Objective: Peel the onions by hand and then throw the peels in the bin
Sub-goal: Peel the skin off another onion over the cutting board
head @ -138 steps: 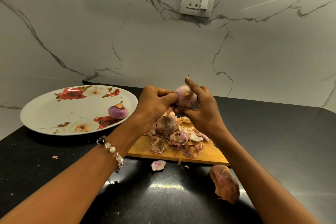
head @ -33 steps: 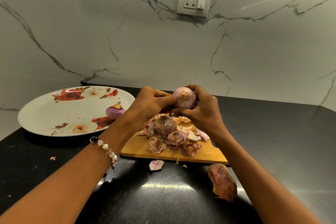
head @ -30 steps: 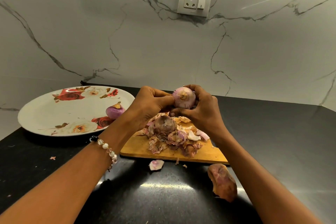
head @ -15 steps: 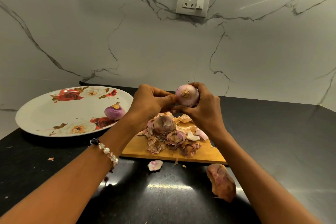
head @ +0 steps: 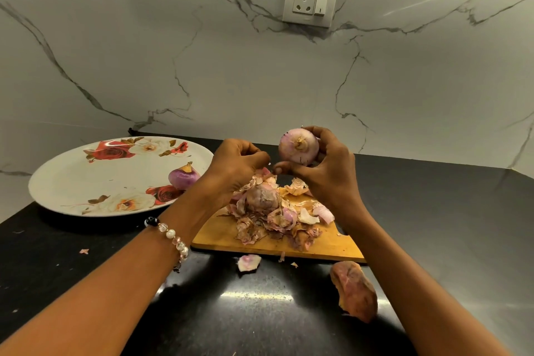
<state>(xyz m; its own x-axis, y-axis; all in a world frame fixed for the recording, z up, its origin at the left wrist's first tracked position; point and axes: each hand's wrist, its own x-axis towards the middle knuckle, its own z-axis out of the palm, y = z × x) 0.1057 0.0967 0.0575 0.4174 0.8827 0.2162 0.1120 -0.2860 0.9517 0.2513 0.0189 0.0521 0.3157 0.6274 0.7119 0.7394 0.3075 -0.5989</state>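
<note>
Three onions showing. Far left, a flowered plate is sitting on the black worktop, carrying one peeled onion near its right rim. The left hand, beaded bracelet at the wrist, is hovering with fingers curled, tips pinched together; whether a scrap is between them, cannot tell. A cutting board is bearing a heap of peels with an unpeeled onion sitting in it. The right hand is gripping a pale onion above the board, root end facing the camera. A loose peel is lying on the worktop, right of centre.
</note>
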